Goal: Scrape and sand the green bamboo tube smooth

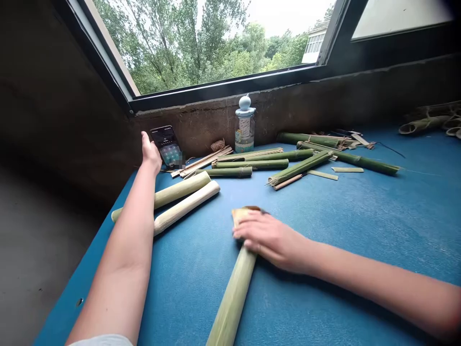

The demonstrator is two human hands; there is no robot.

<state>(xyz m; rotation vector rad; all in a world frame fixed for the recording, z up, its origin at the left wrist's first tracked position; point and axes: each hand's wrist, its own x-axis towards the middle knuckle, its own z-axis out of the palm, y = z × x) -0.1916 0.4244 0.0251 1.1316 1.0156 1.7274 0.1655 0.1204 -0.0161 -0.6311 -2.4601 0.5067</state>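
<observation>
My left hand point(151, 154) reaches to the back left, at the left edge of an upright smartphone point(167, 146) with a lit keypad screen. Its thumb points up; the other fingers are hidden at the phone's side. My right hand point(264, 235), slightly blurred, lies bent over the far end of a pale green bamboo tube point(232, 300). Between its fingers and the tube is a worn tan sheet point(237, 215) that looks like sandpaper. The near end of the tube runs out of view. Two peeled bamboo tubes point(189, 206) lie beside my left forearm.
Several green bamboo pieces point(252, 164) and thin strips point(203, 162) lie across the back of the blue table point(360, 226). A light-blue-lidded bottle point(245, 129) stands against the wall below the window. More bamboo tubes point(427, 125) are at the far right.
</observation>
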